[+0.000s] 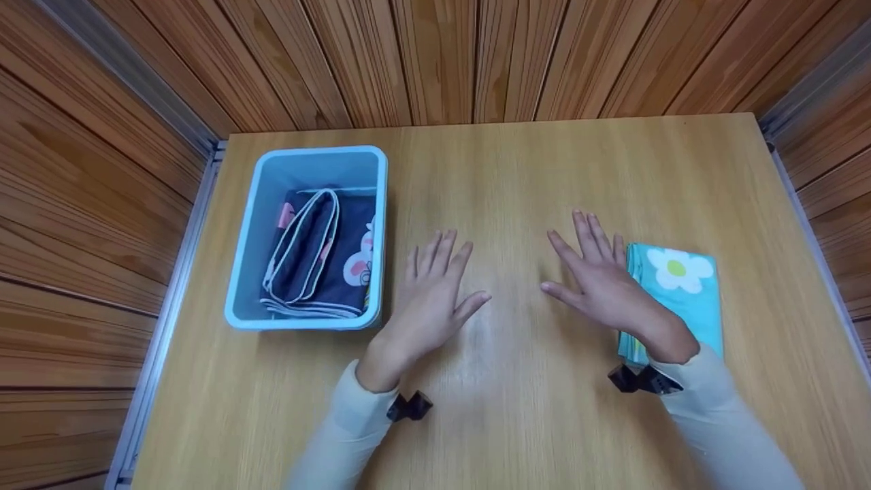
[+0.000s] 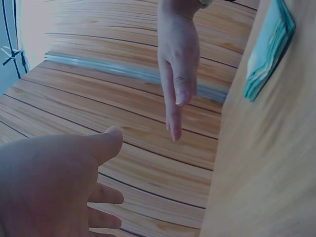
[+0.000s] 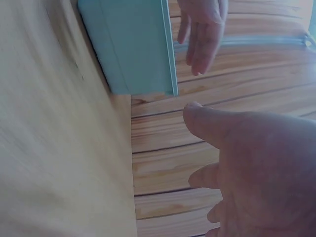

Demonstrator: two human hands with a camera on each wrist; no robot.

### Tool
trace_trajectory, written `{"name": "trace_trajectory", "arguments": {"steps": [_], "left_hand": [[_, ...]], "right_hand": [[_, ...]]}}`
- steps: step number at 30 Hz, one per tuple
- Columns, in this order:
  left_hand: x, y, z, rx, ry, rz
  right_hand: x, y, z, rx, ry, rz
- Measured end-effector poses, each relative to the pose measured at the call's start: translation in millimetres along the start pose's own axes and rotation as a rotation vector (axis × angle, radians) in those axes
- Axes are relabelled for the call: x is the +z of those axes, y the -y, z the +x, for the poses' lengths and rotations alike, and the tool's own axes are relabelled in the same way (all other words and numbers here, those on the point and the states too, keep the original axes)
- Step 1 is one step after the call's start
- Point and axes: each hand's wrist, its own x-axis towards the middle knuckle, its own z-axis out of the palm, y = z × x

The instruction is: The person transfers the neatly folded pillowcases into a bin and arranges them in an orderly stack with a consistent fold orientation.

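Observation:
My left hand [image 1: 430, 299] hovers over the table just right of a light blue plastic bin [image 1: 235, 272], its fingers spread and holding nothing. Inside the bin lie folded dark navy cloths [image 1: 347, 272] with white edging and pink and white cartoon prints; one stands looped on its side at the left. To the right, my right hand [image 1: 602, 282] is also spread and holds nothing. It hangs in front of a folded turquoise cloth [image 1: 687, 306] with a white flower print, partly covering its left edge. In the left wrist view, that turquoise cloth [image 2: 269, 54] lies flat on the table, apart from both hands.
The wooden table [image 1: 503, 422] spans the space between the bin and the turquoise cloth. Wood-plank walls [image 1: 442, 61] close in the back and both sides, with metal rails [image 1: 167, 306] along the side edges. A small black device [image 1: 409, 407] is strapped at each wrist.

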Motion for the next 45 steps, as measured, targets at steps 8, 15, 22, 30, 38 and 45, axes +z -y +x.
{"name": "trace_trajectory", "arguments": {"steps": [8,15,22,30,38,45], "left_hand": [[23.0,-10.2,8.5,0.041,0.001,-0.028],[43.3,-21.1,19.5,0.068,-0.002,0.008],[57.9,-26.7,29.7,0.093,0.0,-0.004],[70.4,-35.7,43.2,0.102,0.036,-0.014],[80.8,-47.6,55.6,0.116,0.053,0.006],[91.0,-58.3,62.8,0.128,0.087,0.005]], "right_hand": [[5.0,-19.0,-17.0,0.027,-0.035,0.046],[8.3,-35.2,-32.5,0.068,-0.04,0.061],[8.6,-48.9,-46.5,0.104,-0.057,0.094],[7.3,-61.0,-53.5,0.142,-0.077,0.108],[3.9,-74.3,-63.6,0.173,-0.104,0.127],[4.7,-87.8,-74.4,0.199,-0.128,0.169]]}}
